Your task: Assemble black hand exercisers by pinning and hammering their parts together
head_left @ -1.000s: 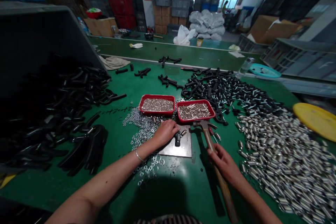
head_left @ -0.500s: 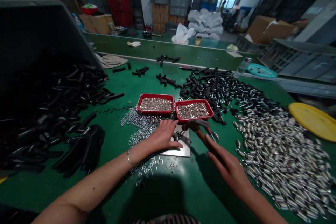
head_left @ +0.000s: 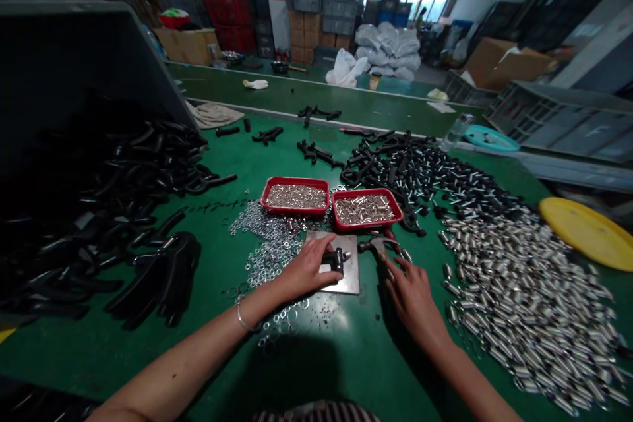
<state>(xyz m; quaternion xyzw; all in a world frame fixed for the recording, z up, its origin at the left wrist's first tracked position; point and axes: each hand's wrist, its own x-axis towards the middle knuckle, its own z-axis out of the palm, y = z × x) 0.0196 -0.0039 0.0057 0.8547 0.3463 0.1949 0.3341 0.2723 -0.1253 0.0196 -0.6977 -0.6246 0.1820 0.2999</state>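
My left hand (head_left: 311,267) is closed around a black plastic part (head_left: 338,260) with a short metal cylinder (head_left: 347,255) at its end. It holds the part over a flat metal plate (head_left: 350,280) on the green table. A hammer (head_left: 378,245) lies just right of the plate, its head towards the plate. My right hand (head_left: 413,290) is over the hammer's handle end, fingers apart; whether they touch the handle is hard to see. Behind the hammer, a red-handled tool (head_left: 390,235) is partly hidden.
Two red trays (head_left: 295,212) of small metal pieces stand behind the plate. Loose washers (head_left: 271,257) spread to the left. Metal cylinders (head_left: 534,303) are heaped at right, black parts with bolts (head_left: 420,168) behind. A grey bin (head_left: 163,59) spills black handles (head_left: 158,277) at left.
The black part, held in my left hand, has turned and now shows clearly above the plate. The hammer has shifted right, off the plate, and my right hand's fingers have spread.
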